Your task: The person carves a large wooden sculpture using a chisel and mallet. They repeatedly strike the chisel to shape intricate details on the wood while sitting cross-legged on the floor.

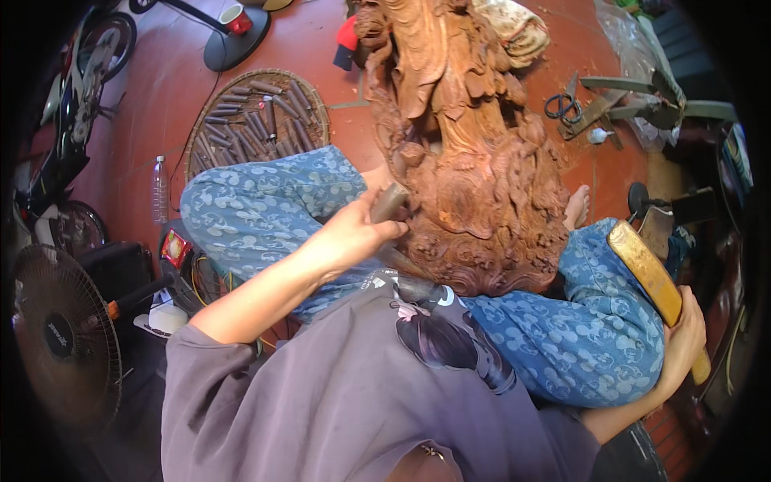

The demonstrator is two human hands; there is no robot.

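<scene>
A large reddish-brown wood carving (482,185) with deep relief leans between my legs, its broad base close to my lap. Closed around the handle of a carving chisel (389,202), my left hand (353,233) is at the carving's left side. The chisel's blade is hidden, so I cannot tell whether it touches the wood. Over by my right knee, my right hand (683,341) grips a yellowish wooden mallet (646,269) by its handle. The mallet's head points up and to the left, apart from the carving.
A round woven tray (323,104) holding many chisels lies on the red tile floor at the far left. Black scissors (564,108) lie at the far right. A plastic bottle (160,189), an electric fan (64,337) and a motorbike (76,104) stand on the left.
</scene>
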